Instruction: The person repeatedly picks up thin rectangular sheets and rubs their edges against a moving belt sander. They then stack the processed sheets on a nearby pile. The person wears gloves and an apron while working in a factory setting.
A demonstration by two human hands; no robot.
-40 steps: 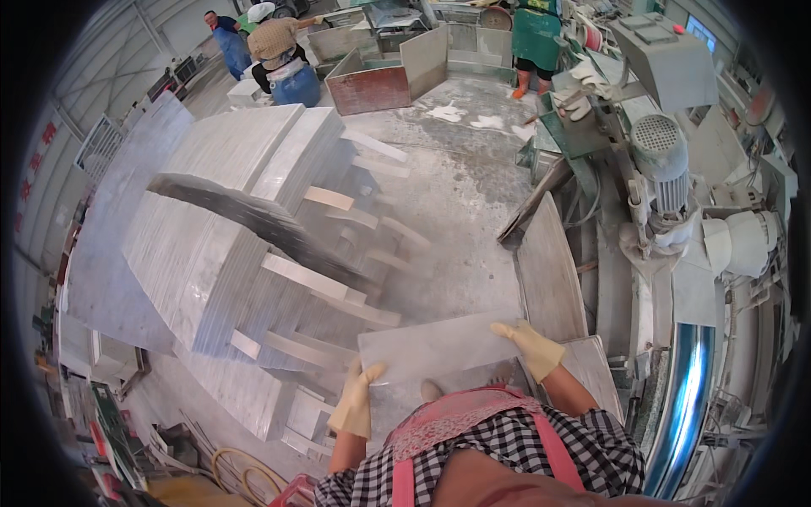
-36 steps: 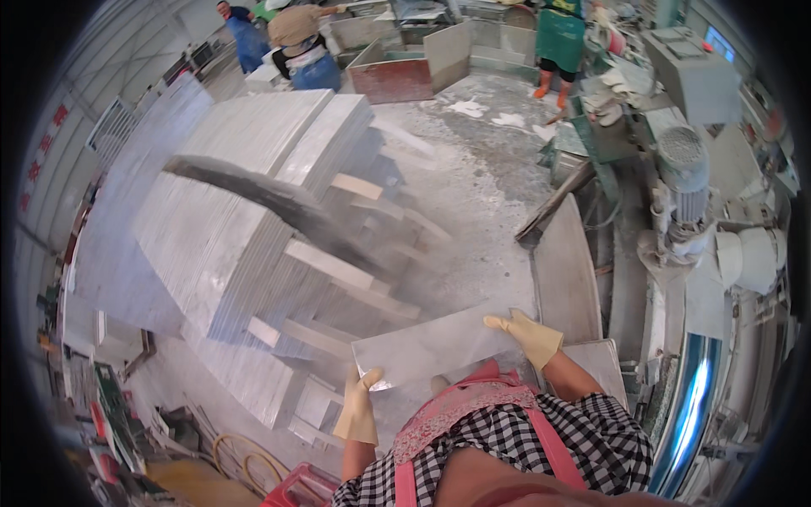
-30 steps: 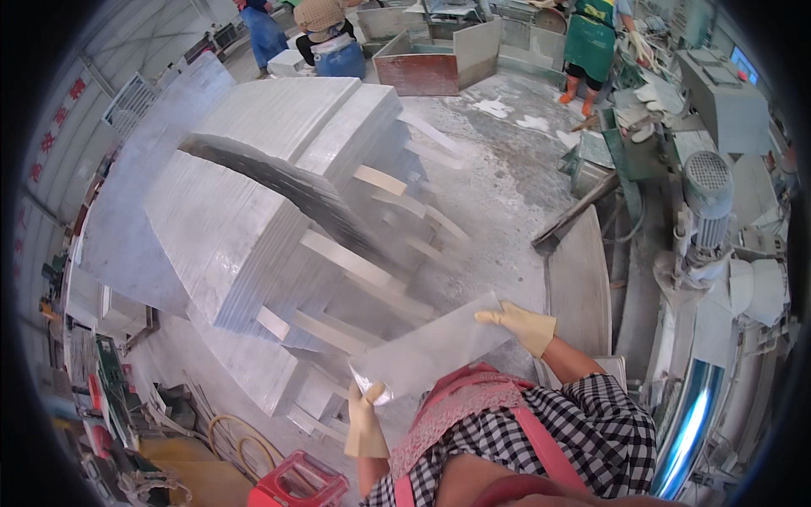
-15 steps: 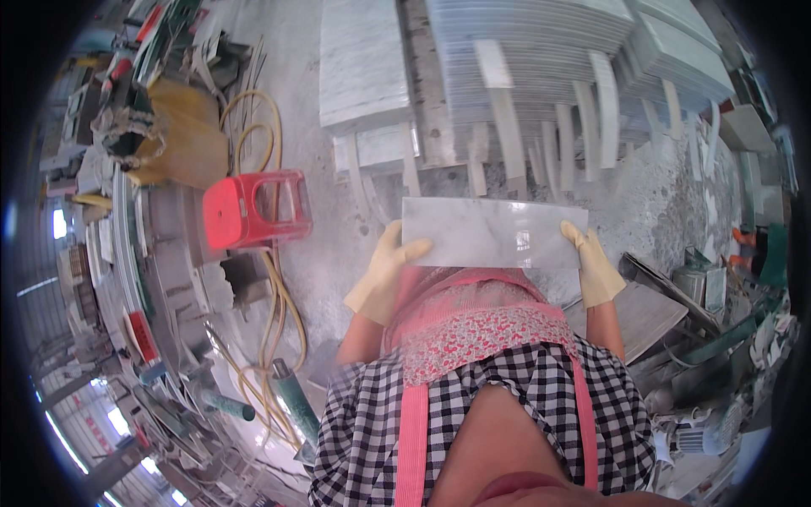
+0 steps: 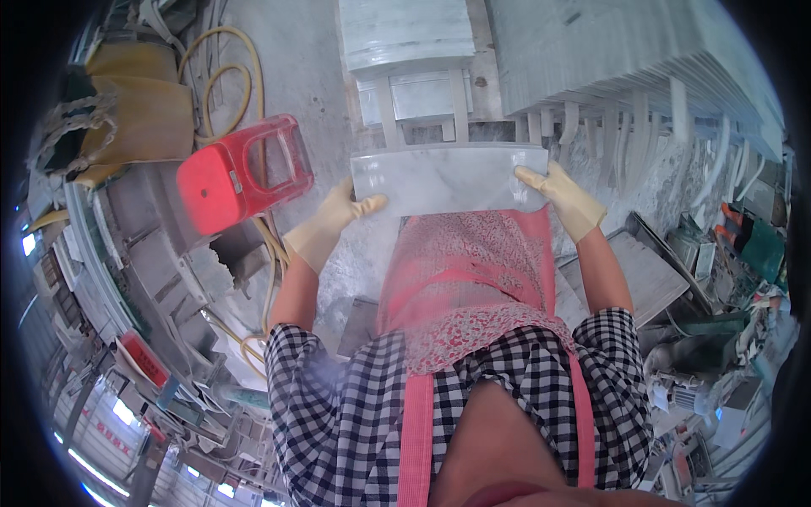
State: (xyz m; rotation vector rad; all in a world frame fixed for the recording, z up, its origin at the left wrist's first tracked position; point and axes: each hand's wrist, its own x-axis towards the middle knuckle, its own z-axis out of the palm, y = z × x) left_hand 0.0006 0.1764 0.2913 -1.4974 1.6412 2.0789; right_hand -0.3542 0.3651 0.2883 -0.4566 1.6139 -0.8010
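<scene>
A flat, glossy grey-white stone tile (image 5: 448,179) is held level in front of my apron, long side across. My left hand (image 5: 345,211), in a cream rubber glove, grips its left end with the thumb on top. At the right end my gloved right hand (image 5: 564,193) grips it the same way. The fingers under the tile are hidden on both sides. Just beyond the tile's far edge stands a stack of similar tiles (image 5: 407,38) with pale straps hanging down from it.
To the right is a larger stack of slabs (image 5: 608,59) with several dangling straps. A red plastic stool (image 5: 221,188) lies on its side at left, by a yellow hose (image 5: 258,80). Boards (image 5: 646,275) and scrap lie at the right.
Both hands have carried the tile forward and to the left, nearer the smaller stack. My arms are stretched out further, and the view has shifted.
</scene>
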